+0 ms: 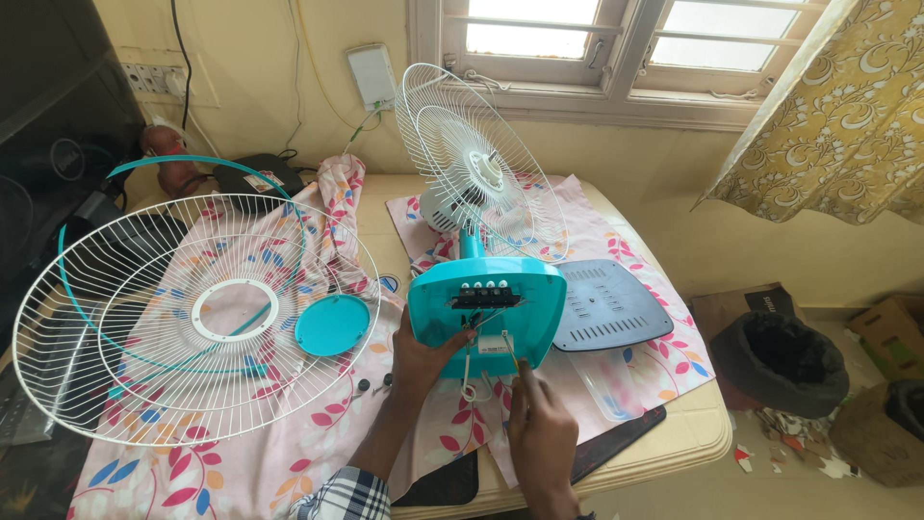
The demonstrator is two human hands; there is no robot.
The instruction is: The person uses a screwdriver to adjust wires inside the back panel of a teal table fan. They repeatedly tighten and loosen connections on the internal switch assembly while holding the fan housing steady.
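Note:
A table fan lies tipped on the table, its teal base [525, 289] turned up so the open underside with wiring faces me. Its rear wire guard [476, 164] and motor stand behind. My left hand [423, 356] grips the near left edge of the base. My right hand [539, 424] pinches a thin tool or wire, its tip at a small white part [496, 344] hanging from the base. The fan's grey bottom cover [611, 306] lies to the right.
A loose white front guard [192, 318] with a teal ring lies at left, a teal round cap [332, 325] beside it. Small dark screws [373, 385] lie near my left wrist. A floral cloth [231, 472] covers the table. A black bin [780, 361] and boxes stand on the floor at right.

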